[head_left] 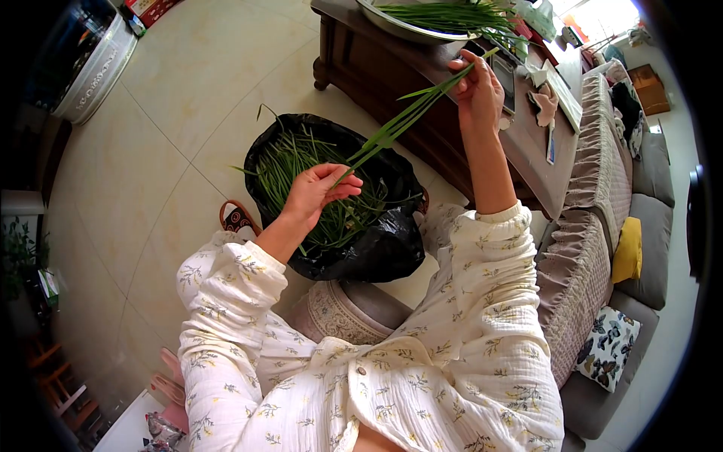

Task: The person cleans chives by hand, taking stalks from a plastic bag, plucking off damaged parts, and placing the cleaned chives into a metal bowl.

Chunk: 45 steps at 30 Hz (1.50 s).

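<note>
A thin bunch of garlic chives [410,117] is stretched slantwise between my two hands. My left hand [320,192] pinches its lower end above a black plastic bag [392,245]. Heaped inside that open bag are many loose chives [294,162], partly hidden by my left hand and wrist. Higher up and to the right, my right hand [480,94] has closed its fingers on the other end, close to the edge of a dark wooden table. A short tip sticks out past those fingers.
A metal basin [410,32] with more chives stands on the wooden table [376,75]. Further along the table lie papers [544,105] and other items. A sofa [584,248] runs along the right. Between my knees is a patterned stool [339,313]; a slipper [239,217] shows beside the bag.
</note>
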Motion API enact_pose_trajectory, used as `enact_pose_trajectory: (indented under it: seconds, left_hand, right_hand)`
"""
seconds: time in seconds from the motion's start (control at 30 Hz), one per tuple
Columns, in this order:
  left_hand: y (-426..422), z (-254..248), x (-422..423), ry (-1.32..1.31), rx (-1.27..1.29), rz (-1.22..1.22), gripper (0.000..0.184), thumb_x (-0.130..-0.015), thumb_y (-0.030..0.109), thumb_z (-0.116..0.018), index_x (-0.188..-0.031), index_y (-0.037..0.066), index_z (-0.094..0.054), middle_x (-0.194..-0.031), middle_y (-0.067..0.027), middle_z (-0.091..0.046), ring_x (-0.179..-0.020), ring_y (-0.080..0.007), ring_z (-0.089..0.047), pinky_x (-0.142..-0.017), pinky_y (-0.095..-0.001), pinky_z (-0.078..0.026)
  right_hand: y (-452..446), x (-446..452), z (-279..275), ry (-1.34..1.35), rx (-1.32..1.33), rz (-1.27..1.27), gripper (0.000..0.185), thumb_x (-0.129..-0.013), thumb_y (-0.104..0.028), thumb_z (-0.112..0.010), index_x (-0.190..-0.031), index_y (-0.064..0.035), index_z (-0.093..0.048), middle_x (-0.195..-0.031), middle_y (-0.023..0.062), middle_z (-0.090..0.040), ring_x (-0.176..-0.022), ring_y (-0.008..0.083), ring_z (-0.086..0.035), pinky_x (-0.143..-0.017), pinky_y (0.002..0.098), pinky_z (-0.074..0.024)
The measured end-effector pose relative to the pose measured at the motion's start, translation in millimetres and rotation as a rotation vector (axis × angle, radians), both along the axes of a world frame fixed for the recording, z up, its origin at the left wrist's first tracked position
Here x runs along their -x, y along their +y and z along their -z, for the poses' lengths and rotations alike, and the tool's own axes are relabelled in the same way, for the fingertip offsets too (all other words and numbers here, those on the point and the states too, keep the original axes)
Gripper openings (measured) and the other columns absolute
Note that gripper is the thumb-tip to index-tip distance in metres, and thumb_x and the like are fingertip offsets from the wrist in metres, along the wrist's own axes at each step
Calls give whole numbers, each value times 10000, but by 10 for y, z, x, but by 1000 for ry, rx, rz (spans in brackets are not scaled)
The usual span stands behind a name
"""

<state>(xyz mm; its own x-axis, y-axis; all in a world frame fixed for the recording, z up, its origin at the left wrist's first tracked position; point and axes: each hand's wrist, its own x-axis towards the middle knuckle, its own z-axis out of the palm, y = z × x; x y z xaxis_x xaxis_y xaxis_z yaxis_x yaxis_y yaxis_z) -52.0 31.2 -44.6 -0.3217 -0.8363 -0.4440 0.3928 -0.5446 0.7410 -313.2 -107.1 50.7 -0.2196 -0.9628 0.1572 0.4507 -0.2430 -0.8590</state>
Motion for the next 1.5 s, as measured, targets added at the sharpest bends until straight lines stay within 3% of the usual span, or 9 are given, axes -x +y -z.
enact_pose_trajectory:
  seconds: [0.17, 0.27, 0.3, 0.5, 0.83, 1.07, 1.27, 1.4, 1.5]
  left_hand:
    - [101, 107, 0, -143, 26, 215, 276, -876, 177, -624, -1087, 2, -602, -933, -103, -682, -823, -156, -671, -757, -257, -513]
    - [184, 411, -5, -400, 365, 320, 422, -805, 120, -684, -1181, -23, -557, -926, -87, -678, -835, -129, -652, -755, -243, -500]
    - [192, 388, -11, -470, 368, 319, 558, -735, 85, -736, -1235, -36, -518, -873, -54, -666, -763, -97, -620, -704, -235, -491]
    - [111, 80, -67, -748, 483, 290, 576, -701, 88, -775, -1214, -31, -542, -763, 2, -610, -613, -45, -509, -575, -207, -444]
    - [114, -191, 89, -471, 528, 103, 94, -848, 69, -625, -882, -15, -650, -669, 1, -603, -552, -35, -509, -510, -178, -410]
    - [128, -85, 117, -297, 444, 74, 87, -879, 86, -598, -876, 2, -623, -670, -12, -606, -536, -48, -509, -490, -185, -398]
    - [158, 36, 84, 7, 34, 19, 73, -907, 128, -579, -864, 71, -592, -705, -6, -600, -553, -66, -520, -516, -180, -417]
    - [150, 156, 38, -194, 142, 109, 106, -879, 135, -614, -843, 36, -603, -669, -11, -604, -553, -69, -536, -523, -187, -428]
    - [201, 207, 6, -600, 383, 266, 173, -798, 139, -683, -885, -5, -641, -636, -61, -626, -576, -122, -595, -545, -241, -466]
  right_hand:
    - [-28, 153, -43, -26, 11, 38, 216, -938, -145, -500, -981, 28, -622, -790, 144, -673, -507, 76, -487, -464, 163, -396]
    - [-46, 240, -43, -36, 15, 59, 222, -939, -141, -498, -984, 41, -618, -793, 150, -672, -518, 85, -495, -472, 173, -402]
    - [-41, 271, -42, -36, 23, 55, 226, -939, -141, -496, -987, 45, -616, -793, 151, -671, -520, 87, -495, -474, 177, -403]
    - [-27, 418, -52, -35, 32, 69, 237, -942, -141, -490, -1001, 55, -609, -793, 156, -668, -517, 99, -488, -482, 195, -407]
    - [12, 477, -74, -4, -12, 111, 237, -939, -150, -491, -1011, 44, -607, -788, 146, -669, -510, 88, -471, -479, 190, -395]
    - [36, 422, -96, -2, 2, 175, 233, -947, -159, -483, -1005, 29, -608, -768, 126, -661, -507, 79, -457, -474, 181, -370]
    - [327, 296, -409, 15, 94, 279, 242, -956, -184, -480, -1003, 19, -604, -749, 101, -646, -508, 61, -433, -468, 182, -337]
    - [370, 380, -984, 176, 347, 447, 262, -960, -202, -482, -994, 29, -600, -767, 104, -654, -502, 43, -408, -466, 175, -321]
    - [325, 226, -1710, 763, 641, 589, 181, -930, -153, -497, -1007, -34, -609, -835, 53, -670, -540, 79, -491, -507, 192, -387]
